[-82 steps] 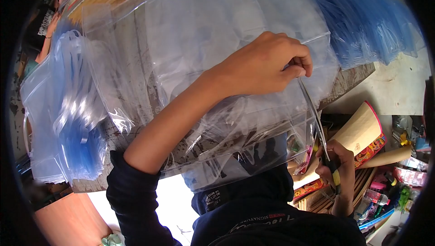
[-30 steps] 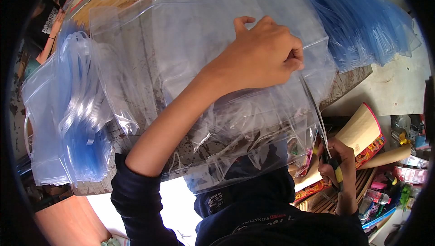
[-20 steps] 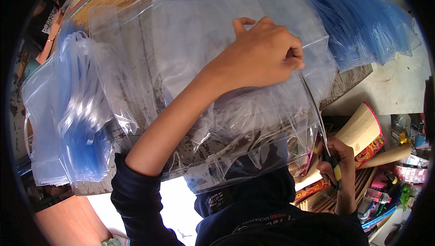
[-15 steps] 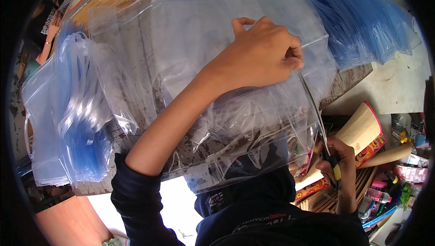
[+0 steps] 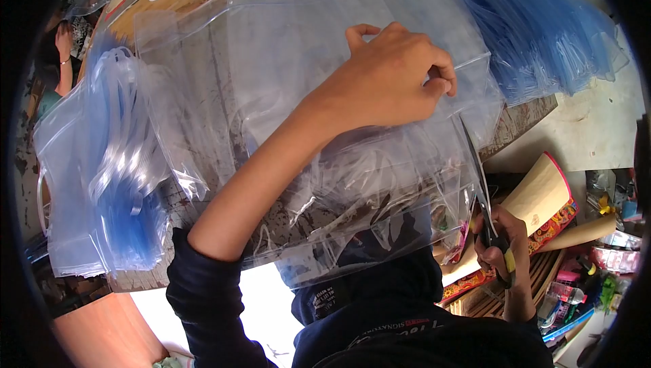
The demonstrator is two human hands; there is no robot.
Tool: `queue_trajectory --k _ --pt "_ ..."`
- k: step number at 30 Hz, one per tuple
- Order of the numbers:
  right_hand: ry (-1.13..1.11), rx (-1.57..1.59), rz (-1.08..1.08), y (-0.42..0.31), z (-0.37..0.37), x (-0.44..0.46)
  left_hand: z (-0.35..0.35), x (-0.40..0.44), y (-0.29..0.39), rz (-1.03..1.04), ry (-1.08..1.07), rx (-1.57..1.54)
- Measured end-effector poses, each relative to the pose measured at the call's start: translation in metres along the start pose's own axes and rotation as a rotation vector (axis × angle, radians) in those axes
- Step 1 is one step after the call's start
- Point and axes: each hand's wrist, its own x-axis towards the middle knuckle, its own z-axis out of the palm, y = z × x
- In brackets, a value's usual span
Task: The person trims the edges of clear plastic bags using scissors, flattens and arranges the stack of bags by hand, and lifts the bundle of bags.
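Note:
Clear plastic sheets (image 5: pixel 291 63) are spread over the worn table in front of me, creased and glossy toward the near side. My left hand (image 5: pixel 403 76) rests across them, thumb and index finger pinched together at the right-hand edge of the plastic. Low on the right, my right hand (image 5: pixel 503 242) grips the handles of a pair of scissors (image 5: pixel 480 178) with black and yellow handles. Their long blades point up along the right edge of the sheet, the tip just below my left fingers. How far the blades are apart is hard to see.
Blue-tinted plastic bundles lie at the far right (image 5: pixel 542 43) and on the left (image 5: pixel 129 226). Beside the table on the right are a rolled tan mat (image 5: pixel 536 192) and a cluttered heap of small items (image 5: pixel 569 293). Another person's hand (image 5: pixel 64 41) shows at upper left.
The scissors have shifted slightly right, their tip now a little farther from my left fingers. My left hand has barely moved. At upper left, the other person's hand has changed position.

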Motion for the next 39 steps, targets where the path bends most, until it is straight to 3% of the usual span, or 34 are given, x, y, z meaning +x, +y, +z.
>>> queue_trajectory --k 11,14,17,19,23,26,37,39 --pt "0.014 0.003 -0.06 -0.008 0.006 0.011 -0.002 0.005 -0.002 -0.03 0.028 -0.116" --pt "0.072 -0.059 -0.204 -0.008 0.014 0.018 -0.002 0.006 -0.002 -0.048 0.04 -0.129" --pt "0.085 -0.076 -0.17 -0.015 0.013 0.017 -0.001 0.006 -0.002 -0.058 0.047 -0.136" --pt "0.01 0.002 -0.021 -0.018 0.007 0.015 0.0 0.006 -0.003 -0.056 0.052 -0.146" --pt "0.076 -0.092 -0.202 -0.014 0.017 0.023 -0.001 0.006 -0.003 -0.064 0.055 -0.163" --pt "0.072 -0.098 -0.206 -0.013 0.017 0.022 -0.001 0.006 -0.003 -0.061 0.062 -0.129" --pt "0.045 -0.046 0.002 -0.014 0.014 0.016 -0.001 0.006 -0.002 -0.022 0.109 -0.101" --pt "0.025 -0.084 -0.032 -0.007 0.008 0.019 -0.003 0.006 -0.001 -0.09 0.047 -0.167"
